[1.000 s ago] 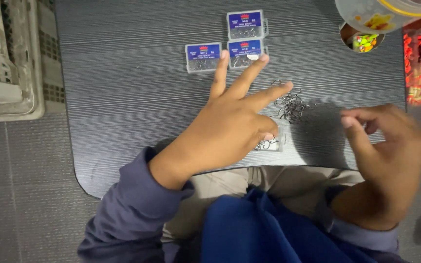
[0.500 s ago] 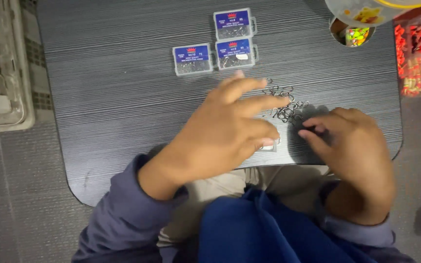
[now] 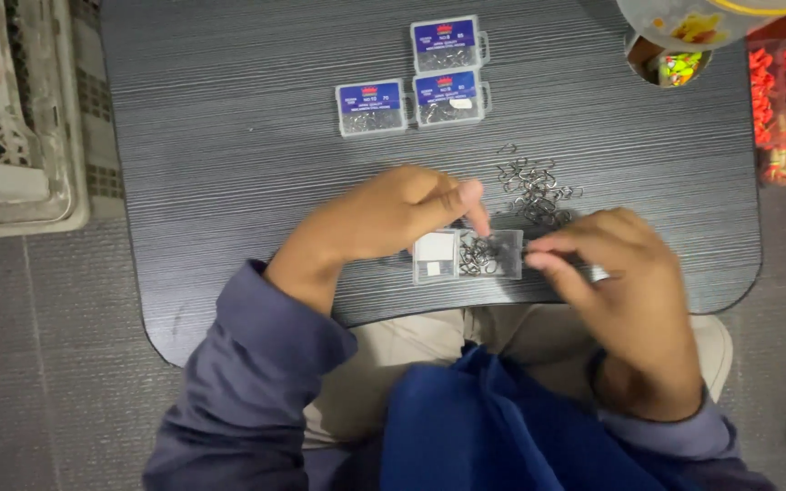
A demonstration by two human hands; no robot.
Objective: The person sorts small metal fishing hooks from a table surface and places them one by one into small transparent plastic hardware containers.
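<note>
Hands working over a small clear box (image 3: 468, 255) of hooks on the bench (image 3: 229, 155).
Left hand (image 3: 393, 218) is steadying the box with curled fingers; right hand (image 3: 620, 282) is pinching at its right edge, beside loose hooks (image 3: 534, 186).

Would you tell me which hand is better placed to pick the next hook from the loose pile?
Probably the right hand: its fingertips sit just below the loose hooks, while the left hand is steadying the open box.
</note>
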